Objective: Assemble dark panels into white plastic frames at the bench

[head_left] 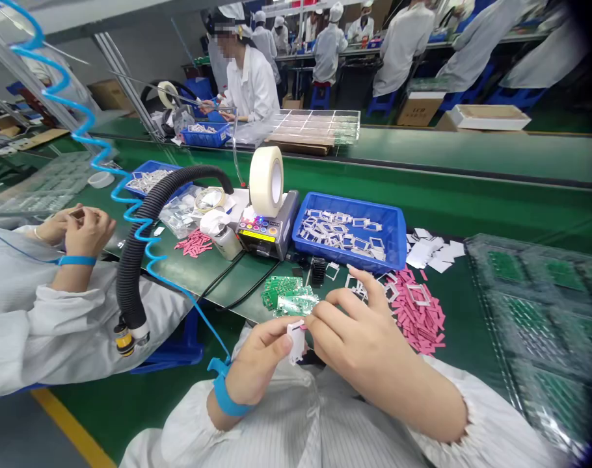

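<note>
My left hand [259, 364], with a blue wrist strap [222, 393], is closed round a small white rectangular frame piece [296, 341] held in front of my lap. My right hand [359, 338] pinches the same piece from the right with thumb and fingers, the forefinger raised. Just beyond my hands lie small green circuit boards [283, 292] in clear wrap. A heap of pink strips [420, 318] and loose white frames [417, 292] lies to the right. A blue bin [393, 224] of white frames stands behind them.
A tape dispenser with a large tape roll [267, 181] stands left of the bin. A black corrugated hose [144, 234] and a blue coiled air line [101, 149] arc over the table. A co-worker's hands [76, 227] work at my left. Clear trays of green boards [535, 305] sit at right.
</note>
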Demonstrator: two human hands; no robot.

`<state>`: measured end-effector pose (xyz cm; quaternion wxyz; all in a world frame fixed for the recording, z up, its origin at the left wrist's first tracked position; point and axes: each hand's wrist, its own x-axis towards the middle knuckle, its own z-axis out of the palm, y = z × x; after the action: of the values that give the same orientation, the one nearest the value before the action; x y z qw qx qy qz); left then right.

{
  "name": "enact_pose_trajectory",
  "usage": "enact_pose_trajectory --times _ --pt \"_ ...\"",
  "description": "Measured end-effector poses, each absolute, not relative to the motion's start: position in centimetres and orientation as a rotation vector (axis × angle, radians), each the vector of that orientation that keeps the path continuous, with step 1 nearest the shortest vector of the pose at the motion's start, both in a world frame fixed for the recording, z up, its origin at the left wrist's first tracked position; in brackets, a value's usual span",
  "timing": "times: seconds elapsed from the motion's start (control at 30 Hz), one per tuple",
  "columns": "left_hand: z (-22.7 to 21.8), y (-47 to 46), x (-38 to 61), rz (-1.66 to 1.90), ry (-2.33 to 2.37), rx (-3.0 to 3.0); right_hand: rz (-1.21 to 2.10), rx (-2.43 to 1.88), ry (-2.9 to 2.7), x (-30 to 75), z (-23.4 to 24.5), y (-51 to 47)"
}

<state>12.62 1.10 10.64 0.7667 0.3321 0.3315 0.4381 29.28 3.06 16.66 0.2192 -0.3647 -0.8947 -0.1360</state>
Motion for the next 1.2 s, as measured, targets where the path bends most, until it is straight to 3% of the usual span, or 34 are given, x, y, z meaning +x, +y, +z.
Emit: enact_pose_trajectory --times 0.33,0.43,0.57,0.67,0.87,1.0,1.2 --pt "10.5 1.6 12.6 0.946 0.712 0.778 -0.221 -0.985 -2.402 28.4 16.1 3.6" --pt "10.6 1.7 12.6 0.938 0.708 0.770 0.109 -0.993 -2.265 28.4 14.9 3.8" --pt "10.4 1.9 12.6 0.852 0.660 0.658 0.823 -0.945 -1.929 28.4 13.0 4.3" --pt "10.0 2.0 12.6 0.811 0.572 0.578 1.026 -0.838 -1.813 28.5 12.2 4.6" --pt "9.5 2.2 12.7 0.712 0.347 0.461 1.142 -0.635 -2.022 29.5 13.2 5.2" --pt "10.2 2.3 12.2 0.720 0.442 0.552 0.980 -0.629 -2.122 29.9 13.5 5.7" --pt "12.1 1.7 9.6 1.066 0.979 1.465 0.721 -0.818 -2.126 29.3 13.0 5.6"
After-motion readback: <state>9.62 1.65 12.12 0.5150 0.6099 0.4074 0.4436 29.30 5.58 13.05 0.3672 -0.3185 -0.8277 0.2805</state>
